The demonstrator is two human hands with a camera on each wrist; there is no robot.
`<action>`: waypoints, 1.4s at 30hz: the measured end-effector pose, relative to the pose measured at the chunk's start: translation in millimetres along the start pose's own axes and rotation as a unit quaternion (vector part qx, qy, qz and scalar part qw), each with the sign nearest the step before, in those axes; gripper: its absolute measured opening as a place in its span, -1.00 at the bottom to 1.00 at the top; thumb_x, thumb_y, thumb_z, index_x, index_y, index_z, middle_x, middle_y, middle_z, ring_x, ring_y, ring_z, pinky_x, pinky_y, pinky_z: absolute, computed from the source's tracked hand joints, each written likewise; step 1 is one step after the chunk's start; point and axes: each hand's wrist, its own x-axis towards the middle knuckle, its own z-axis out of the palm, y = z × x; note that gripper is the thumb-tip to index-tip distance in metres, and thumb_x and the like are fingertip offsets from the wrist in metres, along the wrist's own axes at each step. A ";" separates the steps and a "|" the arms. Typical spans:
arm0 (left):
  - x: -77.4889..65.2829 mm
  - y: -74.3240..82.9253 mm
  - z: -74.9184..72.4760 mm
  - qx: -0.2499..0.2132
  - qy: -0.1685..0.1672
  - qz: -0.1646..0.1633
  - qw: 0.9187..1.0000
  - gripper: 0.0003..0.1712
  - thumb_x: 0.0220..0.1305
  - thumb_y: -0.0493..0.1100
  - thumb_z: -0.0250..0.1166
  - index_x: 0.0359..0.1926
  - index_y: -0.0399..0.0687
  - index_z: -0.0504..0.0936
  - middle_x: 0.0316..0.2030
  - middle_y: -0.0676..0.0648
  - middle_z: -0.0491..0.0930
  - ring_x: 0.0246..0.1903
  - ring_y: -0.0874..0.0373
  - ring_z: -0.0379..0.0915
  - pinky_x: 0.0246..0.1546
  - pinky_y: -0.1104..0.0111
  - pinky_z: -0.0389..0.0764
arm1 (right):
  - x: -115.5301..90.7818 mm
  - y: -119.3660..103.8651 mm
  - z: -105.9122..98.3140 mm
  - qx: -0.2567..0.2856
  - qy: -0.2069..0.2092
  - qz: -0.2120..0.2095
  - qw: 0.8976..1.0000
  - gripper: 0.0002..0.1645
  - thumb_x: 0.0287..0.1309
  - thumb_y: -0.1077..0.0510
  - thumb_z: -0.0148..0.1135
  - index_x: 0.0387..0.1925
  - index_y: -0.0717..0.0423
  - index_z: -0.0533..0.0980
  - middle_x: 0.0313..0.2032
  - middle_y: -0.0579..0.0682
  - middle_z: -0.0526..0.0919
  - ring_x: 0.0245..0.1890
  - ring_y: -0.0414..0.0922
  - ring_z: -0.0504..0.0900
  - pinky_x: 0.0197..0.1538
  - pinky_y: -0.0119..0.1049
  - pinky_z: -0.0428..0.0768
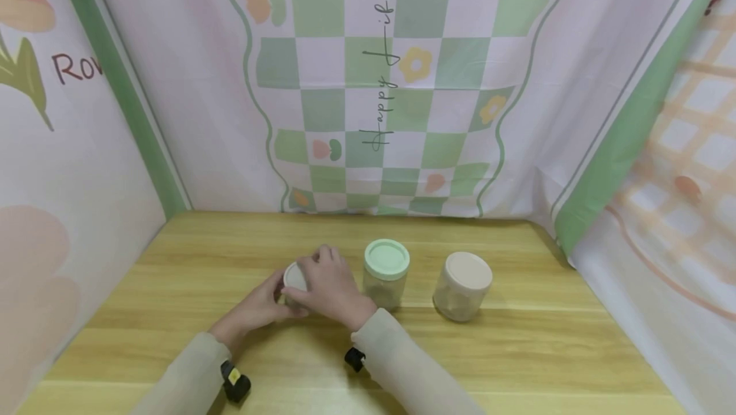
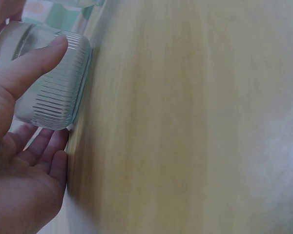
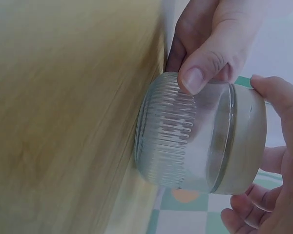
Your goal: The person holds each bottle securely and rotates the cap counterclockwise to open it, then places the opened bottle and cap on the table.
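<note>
A clear glass jar [image 3: 168,136] with ribbed lower walls stands upright on the table at the left of a row. Its pale lid [image 1: 295,277] sits on top, partly covered by fingers in the head view. My left hand [image 1: 259,306] holds the jar's body, thumb on the near side and fingers around behind. From above, my right hand [image 1: 335,287] grips the lid's rim, with the thumb [image 3: 273,92] on one side and the fingers on the other. The jar looks empty through the glass.
Just right of my right hand stands a glass jar with a mint green lid [image 1: 387,259]. Farther right is another jar with a beige lid [image 1: 468,271]. All stand on a wooden table [image 1: 517,364], backed by a printed checkered curtain [image 1: 370,108].
</note>
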 end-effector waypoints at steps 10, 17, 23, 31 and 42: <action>-1.0 1.4 -0.2 -0.004 -0.009 0.007 1.000 0.07 0.13 -0.13 0.54 0.52 -0.11 0.10 0.41 -0.18 0.25 0.36 -0.20 0.15 0.32 -0.28 0.14 | -0.4 8.4 -2.5 0.103 -0.039 0.012 0.994 -0.27 0.18 -0.33 0.32 0.20 0.04 0.58 0.09 0.06 0.51 0.05 -0.03 0.39 -0.05 -0.22 0.56; -0.2 1.5 -0.5 0.000 -0.012 0.020 1.000 0.07 0.13 -0.14 0.53 0.52 -0.15 0.09 0.39 -0.20 0.28 0.34 -0.20 0.18 0.33 -0.29 0.11 | -1.8 11.2 -7.5 0.146 -0.065 0.015 0.987 -0.24 0.21 -0.29 0.34 0.27 0.07 0.53 0.22 0.06 0.46 0.16 -0.01 0.35 0.03 -0.19 0.57; 0.8 0.3 -1.5 0.007 -0.004 0.016 1.000 0.08 0.11 -0.13 0.55 0.52 -0.17 0.10 0.40 -0.21 0.27 0.35 -0.21 0.18 0.35 -0.27 0.07 | -2.0 12.8 -11.2 0.167 -0.084 0.012 0.982 -0.27 0.23 -0.27 0.32 0.28 0.05 0.52 0.30 0.04 0.45 0.22 -0.01 0.35 0.02 -0.25 0.57; 1.0 0.0 -1.7 0.003 -0.007 0.009 1.000 0.09 0.12 -0.13 0.54 0.52 -0.17 0.09 0.42 -0.21 0.24 0.38 -0.21 0.14 0.38 -0.26 0.01 | -2.5 17.1 -11.4 0.211 -0.110 -0.001 0.971 -0.23 0.21 -0.15 0.33 0.35 0.13 0.44 0.36 0.02 0.40 0.27 -0.01 0.33 0.02 -0.30 0.55; 1.6 0.3 -2.3 -0.003 -0.015 0.011 1.000 0.09 0.12 -0.12 0.54 0.54 -0.08 0.08 0.44 -0.16 0.21 0.40 -0.18 0.09 0.40 -0.25 -0.09 | -3.4 18.7 -12.2 0.185 -0.115 -0.033 0.975 -0.25 0.19 -0.09 0.34 0.39 -0.05 0.42 0.40 -0.05 0.37 0.37 -0.02 0.29 0.29 0.04 0.31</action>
